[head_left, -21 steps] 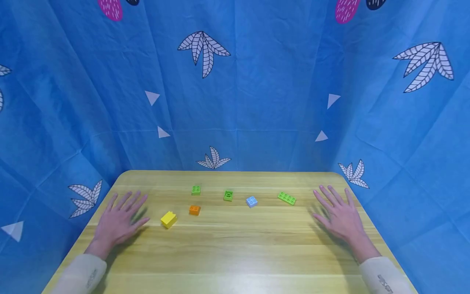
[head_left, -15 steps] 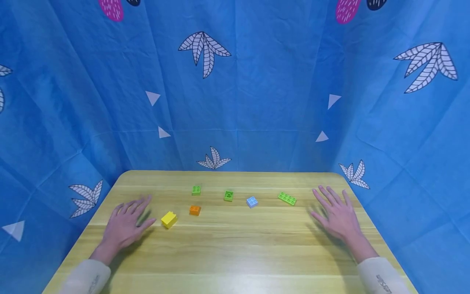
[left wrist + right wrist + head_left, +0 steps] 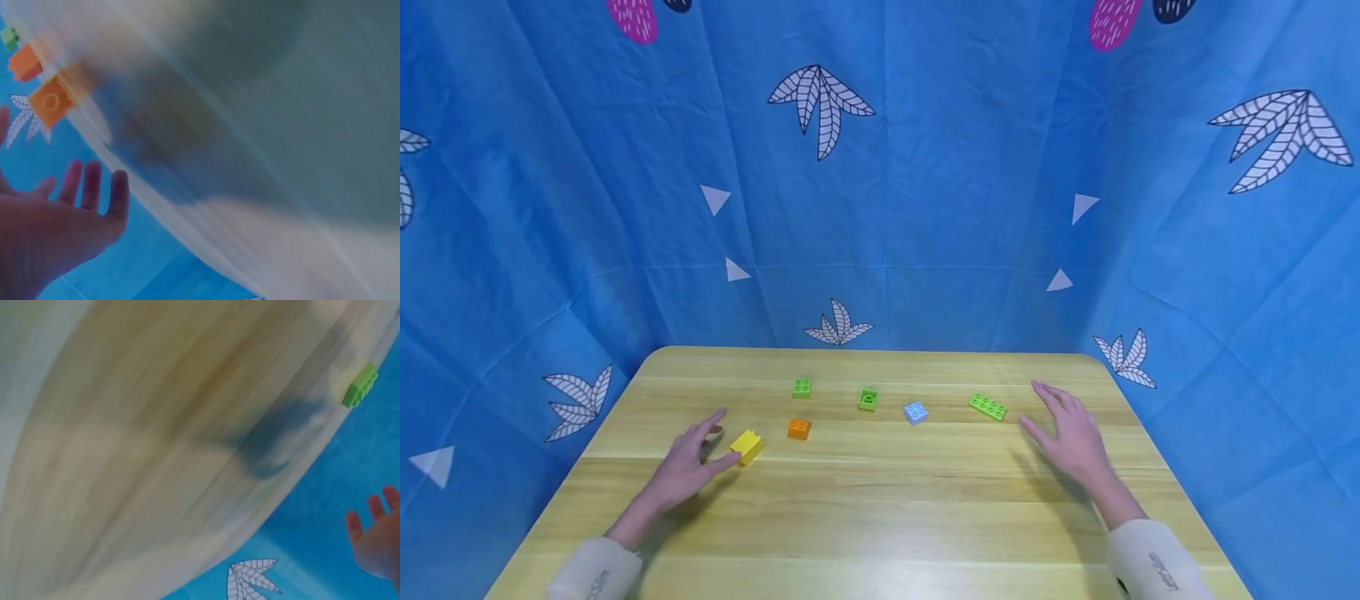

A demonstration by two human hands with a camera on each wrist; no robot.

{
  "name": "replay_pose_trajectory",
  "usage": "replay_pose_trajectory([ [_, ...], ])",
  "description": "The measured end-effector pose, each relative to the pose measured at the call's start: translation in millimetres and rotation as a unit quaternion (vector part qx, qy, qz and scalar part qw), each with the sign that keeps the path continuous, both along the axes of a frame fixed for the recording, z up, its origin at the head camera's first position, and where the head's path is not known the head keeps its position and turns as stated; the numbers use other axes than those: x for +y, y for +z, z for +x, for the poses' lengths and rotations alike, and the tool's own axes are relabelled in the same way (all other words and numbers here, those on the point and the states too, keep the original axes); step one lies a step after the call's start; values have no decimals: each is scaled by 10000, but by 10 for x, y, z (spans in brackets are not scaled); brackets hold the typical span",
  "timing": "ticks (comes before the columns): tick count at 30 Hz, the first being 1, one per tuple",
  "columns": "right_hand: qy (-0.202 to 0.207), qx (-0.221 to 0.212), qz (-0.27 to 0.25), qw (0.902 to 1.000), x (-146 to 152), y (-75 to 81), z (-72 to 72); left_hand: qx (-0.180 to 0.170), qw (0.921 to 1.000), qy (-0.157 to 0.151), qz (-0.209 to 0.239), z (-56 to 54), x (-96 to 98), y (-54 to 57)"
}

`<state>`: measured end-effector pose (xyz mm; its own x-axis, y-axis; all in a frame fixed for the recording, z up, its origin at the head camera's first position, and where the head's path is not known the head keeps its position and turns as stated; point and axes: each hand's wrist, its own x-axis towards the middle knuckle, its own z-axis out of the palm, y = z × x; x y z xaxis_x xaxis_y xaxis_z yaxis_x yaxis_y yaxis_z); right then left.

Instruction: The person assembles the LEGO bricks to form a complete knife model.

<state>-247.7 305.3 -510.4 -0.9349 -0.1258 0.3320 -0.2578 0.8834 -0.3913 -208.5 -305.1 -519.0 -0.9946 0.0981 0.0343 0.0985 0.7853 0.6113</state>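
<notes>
My left hand (image 3: pixel 688 467) reaches beside a yellow toy building brick (image 3: pixel 747 447), its thumb tip right at the brick's near corner and its other fingers stretched out past the brick's left side. In the left wrist view the same hand (image 3: pixel 69 219) shows spread fingers below the yellow brick (image 3: pixel 53 102). My right hand (image 3: pixel 1071 437) hovers over the table with fingers extended, to the right of a long light green brick (image 3: pixel 987 407). That green brick (image 3: pixel 360 385) also shows in the right wrist view, apart from the fingertips.
An orange brick (image 3: pixel 799 429) lies right of the yellow one. Farther back are a small green brick (image 3: pixel 802 389), an upturned green brick (image 3: pixel 868 400) and a light blue brick (image 3: pixel 915 412). A blue patterned curtain (image 3: pixel 955 167) surrounds the wooden table (image 3: pixel 880 500).
My left hand has moved right, up to the yellow brick, and turned with its thumb toward it. The right hand has shifted slightly left toward the long green brick. The bricks stay put.
</notes>
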Motion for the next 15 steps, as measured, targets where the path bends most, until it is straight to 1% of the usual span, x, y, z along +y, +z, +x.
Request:
replay_pose_trajectory([
  [3,7,-173,-284,9994,-45,-18,-44,-336,9987,100,382,1,28,-13],
  [6,55,-336,-541,9980,-79,-55,-99,-557,9962,181,646,6,56,-16],
  [11,103,-600,-813,9948,-136,-115,-177,-662,9943,238,806,11,112,-6],
  [15,84,-820,-1035,9912,-179,-143,-218,-684,9931,221,923,2,153,-2],
])
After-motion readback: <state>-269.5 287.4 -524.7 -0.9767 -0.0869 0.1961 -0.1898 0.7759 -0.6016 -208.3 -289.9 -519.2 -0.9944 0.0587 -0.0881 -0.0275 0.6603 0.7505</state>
